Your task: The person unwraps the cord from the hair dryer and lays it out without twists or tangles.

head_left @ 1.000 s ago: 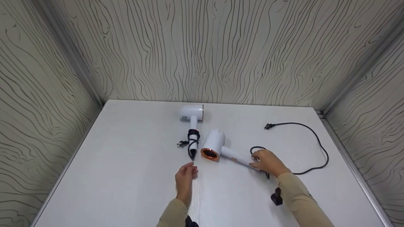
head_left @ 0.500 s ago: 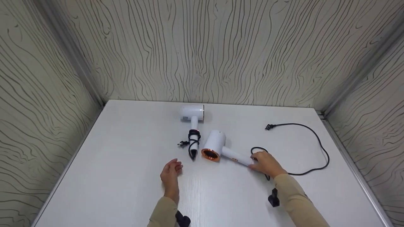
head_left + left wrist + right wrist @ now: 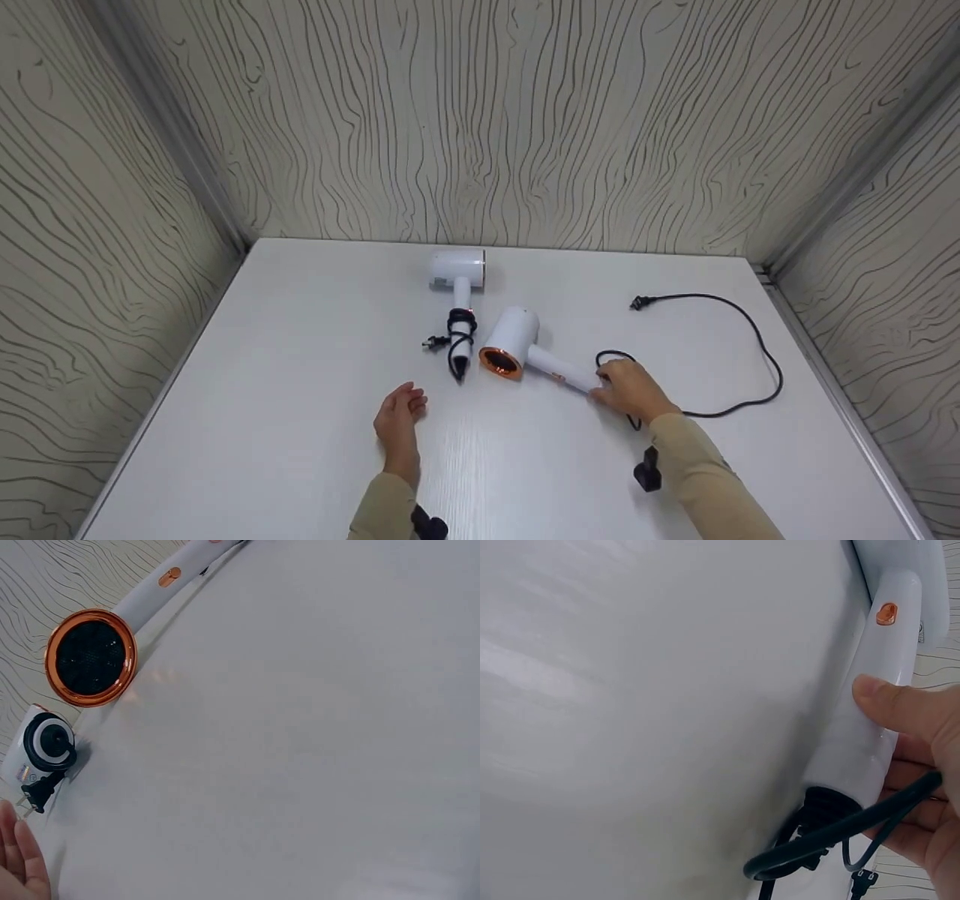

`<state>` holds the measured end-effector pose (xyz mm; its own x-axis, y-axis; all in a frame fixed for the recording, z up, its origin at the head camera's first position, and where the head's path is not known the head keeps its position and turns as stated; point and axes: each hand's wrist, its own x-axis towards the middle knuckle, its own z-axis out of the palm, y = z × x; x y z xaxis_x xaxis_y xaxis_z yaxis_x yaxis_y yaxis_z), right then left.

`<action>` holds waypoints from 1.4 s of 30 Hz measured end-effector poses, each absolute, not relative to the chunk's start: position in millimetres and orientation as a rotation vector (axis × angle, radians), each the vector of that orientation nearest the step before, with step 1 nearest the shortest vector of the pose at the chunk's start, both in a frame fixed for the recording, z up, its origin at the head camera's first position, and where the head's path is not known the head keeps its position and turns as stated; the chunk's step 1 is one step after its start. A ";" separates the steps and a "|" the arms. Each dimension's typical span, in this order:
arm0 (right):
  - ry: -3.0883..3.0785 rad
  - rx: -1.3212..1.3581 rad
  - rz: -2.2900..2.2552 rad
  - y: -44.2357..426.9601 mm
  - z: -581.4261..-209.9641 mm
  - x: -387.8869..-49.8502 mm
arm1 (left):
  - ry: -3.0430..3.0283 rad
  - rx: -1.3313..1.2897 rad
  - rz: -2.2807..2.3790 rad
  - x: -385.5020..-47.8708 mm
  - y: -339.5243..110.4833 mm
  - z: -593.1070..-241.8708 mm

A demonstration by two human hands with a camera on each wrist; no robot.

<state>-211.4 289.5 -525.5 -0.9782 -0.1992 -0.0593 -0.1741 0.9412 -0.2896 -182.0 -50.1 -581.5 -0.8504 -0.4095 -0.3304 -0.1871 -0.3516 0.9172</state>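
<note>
A white hair dryer [image 3: 517,328] with a copper-coloured nozzle rim lies right of the table's middle, its handle slanting toward the right. My right hand [image 3: 632,390] grips the end of that handle, thumb on one side and fingers on the other, as the right wrist view shows. Its black cord [image 3: 832,832] loops around near the hand. Left of it lies a second white hair dryer [image 3: 456,268], its black cord [image 3: 461,321] wound around the handle. My left hand [image 3: 397,424] is in front of this one, fingers loosely bent and holding nothing.
The gripped dryer's cord [image 3: 763,349] curves across the right side of the table [image 3: 285,360] to its plug [image 3: 640,301]. Another plug [image 3: 433,343] sticks out left of the wound cord. Patterned walls [image 3: 480,120] border the table at the back and sides.
My left hand has moved left, away from the tip of the wound-cord dryer. My right hand keeps its grip on the handle, and that dryer's head has shifted very slightly.
</note>
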 end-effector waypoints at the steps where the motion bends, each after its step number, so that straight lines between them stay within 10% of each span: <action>1: 3.009 -0.285 -0.440 289.0 -524.7 -211.5 | -1.699 0.792 -2.340 -181.7 -50.2 -581.7; 42: 3.078 0.160 -0.602 271.0 -511.9 -229.7 | -1.700 0.822 -2.328 -176.6 -51.9 -585.7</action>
